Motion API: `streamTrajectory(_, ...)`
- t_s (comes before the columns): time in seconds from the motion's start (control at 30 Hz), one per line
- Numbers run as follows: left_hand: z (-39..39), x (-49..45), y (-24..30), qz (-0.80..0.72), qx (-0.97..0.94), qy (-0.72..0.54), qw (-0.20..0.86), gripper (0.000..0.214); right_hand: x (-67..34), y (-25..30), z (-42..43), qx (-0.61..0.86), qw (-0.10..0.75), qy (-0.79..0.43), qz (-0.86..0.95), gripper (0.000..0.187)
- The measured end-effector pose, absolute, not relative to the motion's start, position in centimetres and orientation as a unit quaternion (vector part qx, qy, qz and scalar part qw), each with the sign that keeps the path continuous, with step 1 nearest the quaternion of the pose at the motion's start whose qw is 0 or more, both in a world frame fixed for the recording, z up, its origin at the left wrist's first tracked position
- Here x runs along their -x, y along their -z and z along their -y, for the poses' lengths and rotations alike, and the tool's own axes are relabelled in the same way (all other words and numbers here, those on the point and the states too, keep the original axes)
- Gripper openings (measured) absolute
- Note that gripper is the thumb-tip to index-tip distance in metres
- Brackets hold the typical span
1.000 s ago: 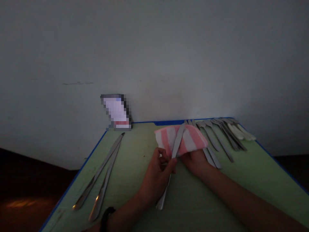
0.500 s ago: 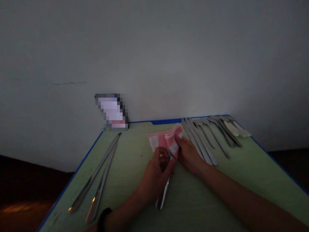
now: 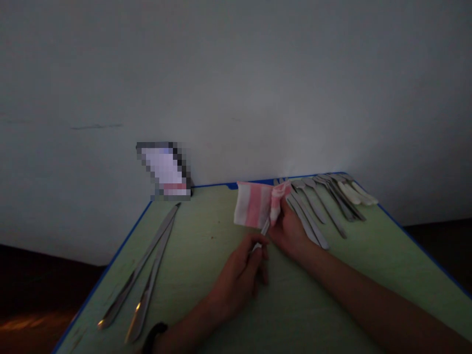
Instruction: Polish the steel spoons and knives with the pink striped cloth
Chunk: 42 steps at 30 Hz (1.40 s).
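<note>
My left hand [image 3: 241, 273] is closed around a table knife [image 3: 265, 227], whose slim metal part shows between my two hands. The knife's upper end is hidden in a pink-and-white striped cloth [image 3: 253, 204], and my left fingers hide its lower end. My right hand [image 3: 289, 228] pinches the bunched right side of the cloth around the knife. The cloth's left side hangs spread out and flat. Both hands are above the middle of the green table [image 3: 199, 265].
Two table knives [image 3: 147, 285] lie at the left, tips nearly meeting. To the right, more knives [image 3: 308, 223], spoons [image 3: 328, 206], dark-handled cutlery [image 3: 342, 201] and white-handled pieces [image 3: 350, 192] lie in a row. A blurred phone-like screen [image 3: 164, 169] leans on the wall [image 3: 236, 88].
My left hand has moved down off the cloth and onto the knife's lower part. The cloth has opened out to the left, and my right hand has moved slightly up with it.
</note>
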State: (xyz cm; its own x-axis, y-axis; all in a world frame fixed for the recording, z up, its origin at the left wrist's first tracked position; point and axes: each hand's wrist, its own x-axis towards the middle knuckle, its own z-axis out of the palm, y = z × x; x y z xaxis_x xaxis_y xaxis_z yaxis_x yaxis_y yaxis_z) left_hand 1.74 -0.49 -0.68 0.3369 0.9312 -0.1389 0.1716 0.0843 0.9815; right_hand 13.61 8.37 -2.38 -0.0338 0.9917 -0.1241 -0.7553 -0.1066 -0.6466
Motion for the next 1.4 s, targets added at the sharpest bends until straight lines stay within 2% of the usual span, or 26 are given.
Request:
streamTrajectory(0.1,-0.3,-1.7,0.9,-0.46,-0.512,-0.389,0.612,0.016,-13.8,2.2,-8.2,0.25,0.619,-0.727,0.161,0.021)
streamTrajectory(0.23,-0.9,-1.5,0.7,-0.491,-0.499,-0.416,0.58,0.015,-14.3,2.0,-7.8,0.225,0.598,-0.755,0.145,0.025)
streamTrajectory(0.37,-0.9,-1.2,0.6,-0.514,-0.633,-0.33,0.475,0.016,-14.5,1.6,-7.7,0.197,0.58,-0.781,0.121,0.027)
streamTrajectory(0.47,-0.5,-1.1,0.3,-0.493,-0.727,-0.27,0.394,0.017,-14.1,1.2,-8.0,0.186,0.609,-0.762,0.121,0.028)
streamTrajectory(0.53,-0.2,-1.1,0.0,-0.482,-0.756,-0.236,0.375,0.017,-13.7,1.2,-8.2,0.187,0.61,-0.754,0.155,0.027)
streamTrajectory(0.63,0.0,-1.2,-0.5,-0.468,-0.78,-0.205,0.362,0.017,-13.5,1.6,-8.1,0.216,0.568,-0.767,0.207,0.024)
streamTrajectory(0.8,0.1,-1.2,-0.5,-0.455,-0.788,-0.201,0.362,0.018,-14.0,2.4,-7.5,0.281,0.541,-0.746,0.267,0.022)
streamTrajectory(1.0,-0.1,-1.2,0.1,-0.481,-0.731,-0.275,0.399,0.017,-13.8,2.7,-6.9,0.344,0.509,-0.698,0.367,0.025)
streamTrajectory(1.17,-0.5,-1.1,0.5,-0.498,-0.692,-0.306,0.423,0.017,-13.7,1.9,-7.2,0.259,0.55,-0.763,0.22,0.028)
streamTrajectory(1.3,-0.5,-1.1,0.6,-0.514,-0.672,-0.304,0.438,0.019,-14.1,1.9,-7.9,0.236,0.565,-0.782,0.118,0.013)
streamTrajectory(1.4,-0.4,-1.2,0.4,-0.504,-0.699,-0.276,0.425,0.02,-14.2,2.2,-8.2,0.225,0.599,-0.758,0.124,0.006)
